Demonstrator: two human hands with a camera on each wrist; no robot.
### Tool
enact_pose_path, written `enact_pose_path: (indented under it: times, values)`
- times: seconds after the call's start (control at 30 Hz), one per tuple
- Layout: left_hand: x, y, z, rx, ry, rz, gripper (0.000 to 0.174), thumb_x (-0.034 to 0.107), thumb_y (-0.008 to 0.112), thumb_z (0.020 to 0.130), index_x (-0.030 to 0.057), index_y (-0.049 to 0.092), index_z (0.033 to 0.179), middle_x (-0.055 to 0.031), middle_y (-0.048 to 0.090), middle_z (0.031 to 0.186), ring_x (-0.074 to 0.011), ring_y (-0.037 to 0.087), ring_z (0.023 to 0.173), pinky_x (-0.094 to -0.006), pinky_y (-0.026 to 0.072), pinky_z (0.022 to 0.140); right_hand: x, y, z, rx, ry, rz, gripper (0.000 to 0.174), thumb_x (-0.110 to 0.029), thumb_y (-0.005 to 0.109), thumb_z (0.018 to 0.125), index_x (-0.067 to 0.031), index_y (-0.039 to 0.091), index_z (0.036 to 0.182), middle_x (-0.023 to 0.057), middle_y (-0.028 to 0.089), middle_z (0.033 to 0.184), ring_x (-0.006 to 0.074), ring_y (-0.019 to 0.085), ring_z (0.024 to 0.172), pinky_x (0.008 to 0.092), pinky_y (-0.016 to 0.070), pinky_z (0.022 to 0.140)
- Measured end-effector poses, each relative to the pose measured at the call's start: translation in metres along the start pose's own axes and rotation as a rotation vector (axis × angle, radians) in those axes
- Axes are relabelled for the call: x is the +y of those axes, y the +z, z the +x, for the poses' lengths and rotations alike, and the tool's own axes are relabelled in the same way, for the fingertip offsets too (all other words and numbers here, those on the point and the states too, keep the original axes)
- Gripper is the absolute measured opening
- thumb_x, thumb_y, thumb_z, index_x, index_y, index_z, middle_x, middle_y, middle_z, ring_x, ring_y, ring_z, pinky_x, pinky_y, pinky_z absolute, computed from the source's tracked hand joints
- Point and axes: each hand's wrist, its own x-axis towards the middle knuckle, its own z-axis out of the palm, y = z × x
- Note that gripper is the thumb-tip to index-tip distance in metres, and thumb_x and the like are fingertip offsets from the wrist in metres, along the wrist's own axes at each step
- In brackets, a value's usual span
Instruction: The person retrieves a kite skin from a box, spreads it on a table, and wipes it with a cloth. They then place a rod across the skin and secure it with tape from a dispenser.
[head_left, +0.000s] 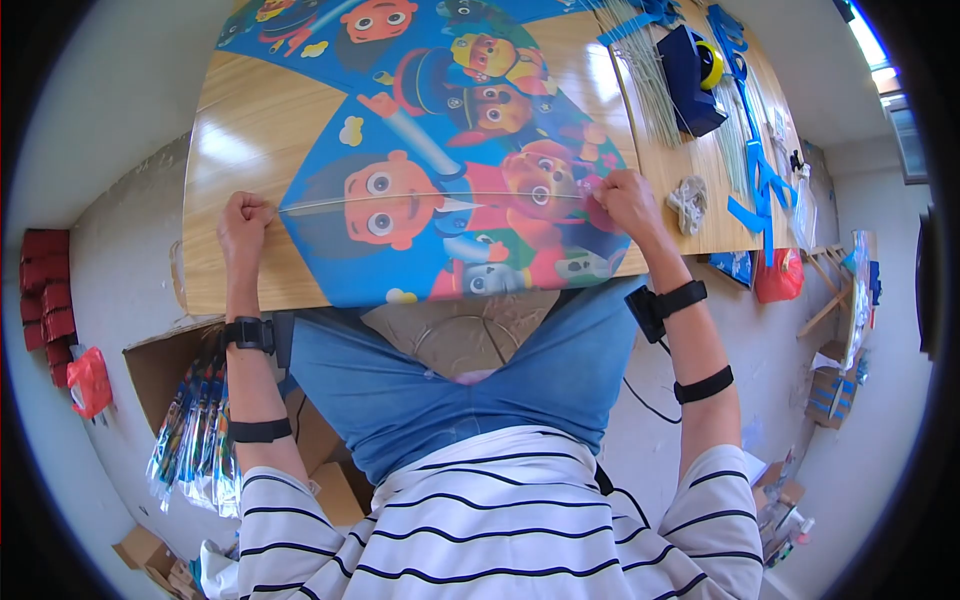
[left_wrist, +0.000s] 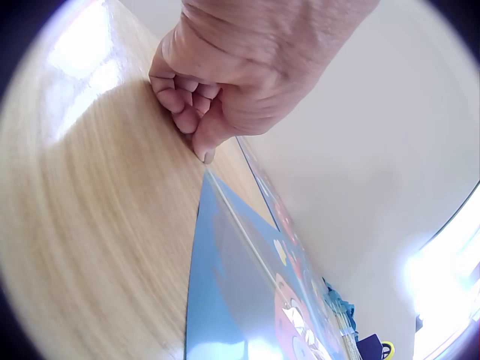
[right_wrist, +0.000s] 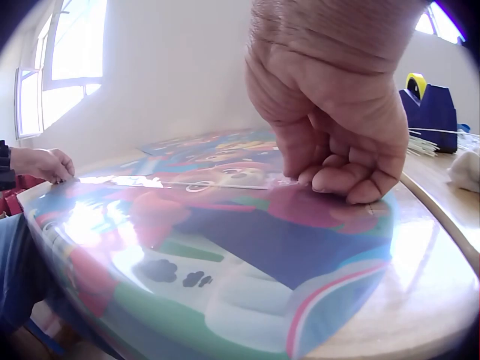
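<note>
A blue cartoon-printed sheet (head_left: 322,245), with pointed corners like a kite sail, lies on the wooden table (head_left: 222,160). Across it runs a thin pale rod (head_left: 470,193). At the sheet's left corner my left hand (head_left: 245,228) pinches the rod's end between thumb and fingers, just past the point of the sheet (left_wrist: 217,247). My right hand (head_left: 630,208) is at the other end, knuckles low over the sheet, thumb and forefinger together on the rod. In the right wrist view the right hand's (right_wrist: 337,142) curled fingers rest close against the print.
A second printed sheet (head_left: 300,60) lies beyond. To the right are a dark blue tape dispenser (head_left: 690,85) with yellow tape, a bundle of thin rods (head_left: 645,90), blue ribbons (head_left: 760,180) and a clear tape-like coil (head_left: 687,204). Below left, wrapped packets (head_left: 205,430) fill a carton.
</note>
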Motion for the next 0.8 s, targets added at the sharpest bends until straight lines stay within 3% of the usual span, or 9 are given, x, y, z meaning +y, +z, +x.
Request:
enact_pose_path:
  times: [0.8]
  values:
    - [-0.0074, 0.0006, 0.0046, 0.001, 0.013, 0.017, 0.019, -0.001, 0.075, 0.075, 0.0033, 0.065, 0.09, -0.0012, 0.061, 0.074, -0.0116, 0.056, 0.069, -0.0281, 0.0495, 0.067, -0.004, 0.0029, -0.0021, 0.025, 0.028, -0.023, 0.019, -0.022, 0.07, 0.078, -0.0043, 0.073, 0.084, 0.021, 0.071, 0.093, 0.0394, 0.066, 0.096, 0.048, 0.0507, 0.083]
